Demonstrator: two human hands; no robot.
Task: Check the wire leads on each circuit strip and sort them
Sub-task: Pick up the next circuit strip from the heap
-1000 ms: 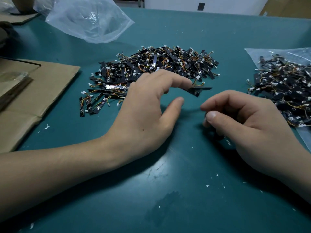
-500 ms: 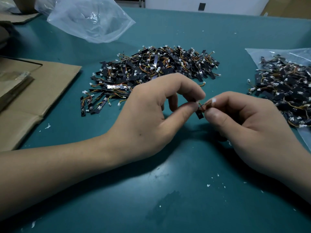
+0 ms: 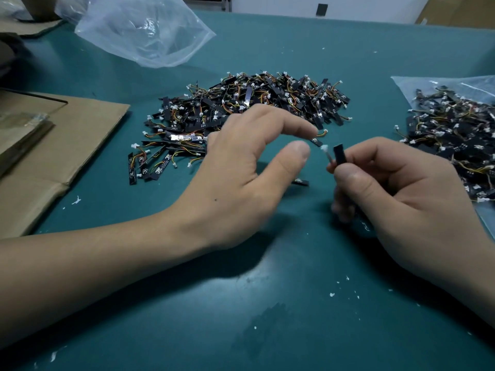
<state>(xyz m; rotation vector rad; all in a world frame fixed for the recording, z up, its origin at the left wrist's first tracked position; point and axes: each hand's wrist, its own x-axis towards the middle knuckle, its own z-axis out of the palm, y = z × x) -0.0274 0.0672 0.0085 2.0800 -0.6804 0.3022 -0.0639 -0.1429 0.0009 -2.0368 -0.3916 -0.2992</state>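
Pinching strip (image 3: pixel 339 156) upright, right hand (image 3: pixel 401 188) at 3 o'clock of left hand (image 3: pixel 241 172). Left open, thumb and finger spread near white plug (image 3: pixel 324 148). Better tug plug gently, feel looseness, keep off heap (image 3: pixel 249 108) at 12 o'clock.

One black circuit strip (image 3: pixel 339 154) was pinched upright in the right hand (image 3: pixel 401 188). The left hand (image 3: pixel 241 178) was held spread just beside it, with the big strip pile (image 3: pixel 241 111) seen behind.
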